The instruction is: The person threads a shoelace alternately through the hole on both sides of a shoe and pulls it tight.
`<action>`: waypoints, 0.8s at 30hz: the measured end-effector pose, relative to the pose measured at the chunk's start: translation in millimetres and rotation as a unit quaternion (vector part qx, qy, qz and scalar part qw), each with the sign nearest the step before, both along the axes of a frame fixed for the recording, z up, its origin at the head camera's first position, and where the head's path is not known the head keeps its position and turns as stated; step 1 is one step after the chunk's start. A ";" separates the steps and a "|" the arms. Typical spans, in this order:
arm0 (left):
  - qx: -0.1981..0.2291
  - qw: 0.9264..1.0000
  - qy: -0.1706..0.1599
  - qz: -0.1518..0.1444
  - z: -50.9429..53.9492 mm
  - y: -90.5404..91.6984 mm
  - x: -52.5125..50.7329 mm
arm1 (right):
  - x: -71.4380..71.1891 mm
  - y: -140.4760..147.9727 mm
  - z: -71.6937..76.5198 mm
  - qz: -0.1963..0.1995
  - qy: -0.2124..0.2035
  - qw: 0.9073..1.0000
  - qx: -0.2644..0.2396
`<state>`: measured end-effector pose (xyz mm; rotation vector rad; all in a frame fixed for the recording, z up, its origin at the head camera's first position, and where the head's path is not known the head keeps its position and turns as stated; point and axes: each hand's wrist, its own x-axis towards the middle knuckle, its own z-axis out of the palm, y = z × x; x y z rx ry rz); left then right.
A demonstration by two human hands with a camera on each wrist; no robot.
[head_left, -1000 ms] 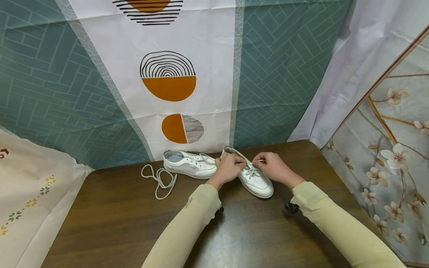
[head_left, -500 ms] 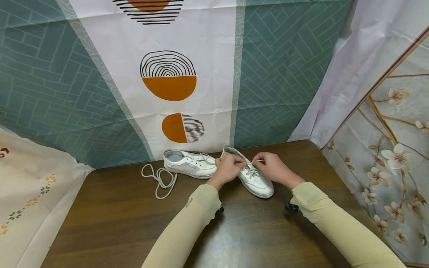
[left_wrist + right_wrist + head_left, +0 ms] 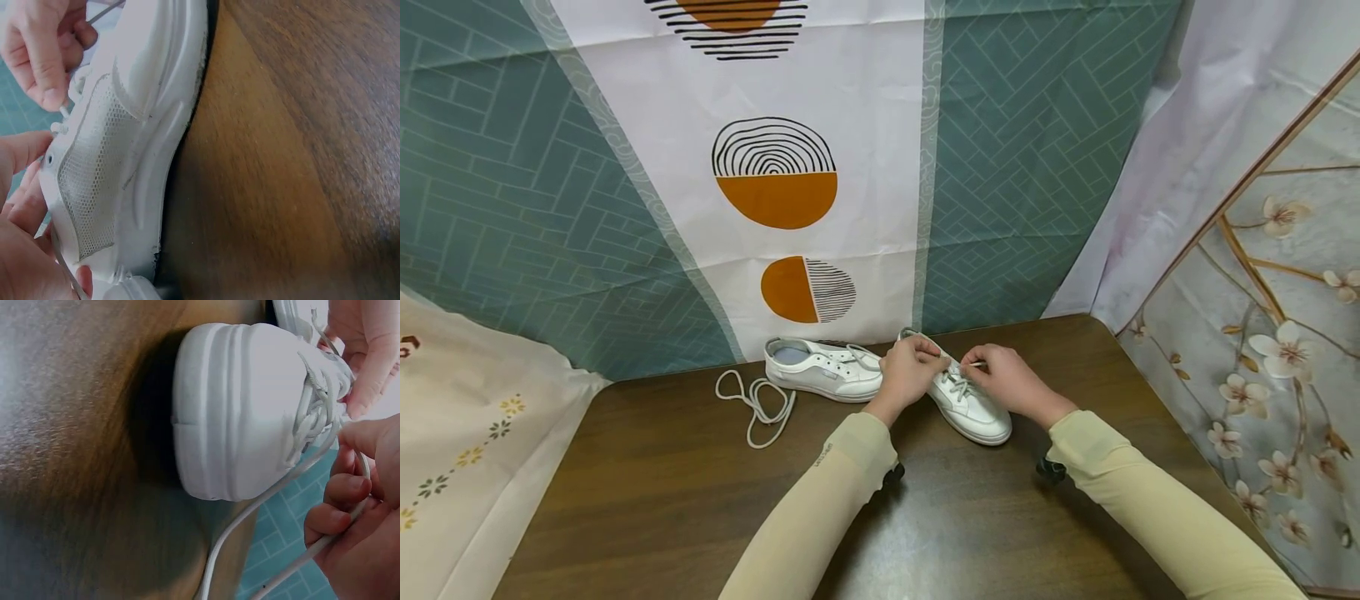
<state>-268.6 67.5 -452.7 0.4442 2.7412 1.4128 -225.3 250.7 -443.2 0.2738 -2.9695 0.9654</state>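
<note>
A white lace-up sneaker (image 3: 981, 421) stands on the table, toe toward the person, its lower eyelets laced. My left hand (image 3: 910, 373) is at its opening; in the left wrist view, the fingers lie along the collar beside a bare eyelet (image 3: 50, 159), and a stretch of shoelace (image 3: 76, 284) runs between them. My right hand (image 3: 1011, 383) pinches the shoelace over the tongue; in the right wrist view, the lace (image 3: 290, 565) passes through its curled fingers. The thumbs of both hands nearly meet at the lacing (image 3: 319, 409). The left fingertips are partly hidden.
A second white sneaker (image 3: 827, 371) lies to the left, with several open eyelets and a lace across its front. Left of it, a loose white shoelace (image 3: 763, 404) lies coiled on the brown wooden table (image 3: 662, 492). A patterned cloth (image 3: 850, 208) hangs behind.
Both hands have shifted slightly to the left over the lacing. The left fingers have lifted a little, and the right fingertips have dipped toward the laces. The shoes have stayed in place.
</note>
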 end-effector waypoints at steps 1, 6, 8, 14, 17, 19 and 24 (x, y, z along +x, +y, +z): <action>0.004 1.000 -0.005 -0.001 0.8 -0.5 0.3 | 0.2 -0.1 -0.4 0.002 -0.001 1.000 0.001; 0.017 1.000 -0.018 -0.011 5.5 -2.1 1.6 | 0.8 -2.3 1.0 -0.002 0.015 1.000 0.017; 0.018 1.000 -0.019 -0.012 5.8 -2.5 1.9 | 0.6 -3.4 2.0 -0.006 0.023 0.999 0.026; 0.015 1.000 -0.012 -0.010 3.3 -3.2 1.5 | 0.7 -6.1 2.5 -0.013 0.028 0.998 0.049; 0.019 1.000 -0.009 -0.007 2.3 -3.2 1.4 | 0.9 -6.5 0.6 -0.016 0.032 0.998 0.055; 0.021 1.000 -0.009 -0.006 1.7 -3.2 1.7 | 1.3 -7.2 -0.9 -0.014 0.032 0.998 0.056; 0.021 1.000 -0.016 -0.014 1.9 -3.5 3.7 | 2.1 -10.0 -4.9 -0.010 0.033 0.998 0.058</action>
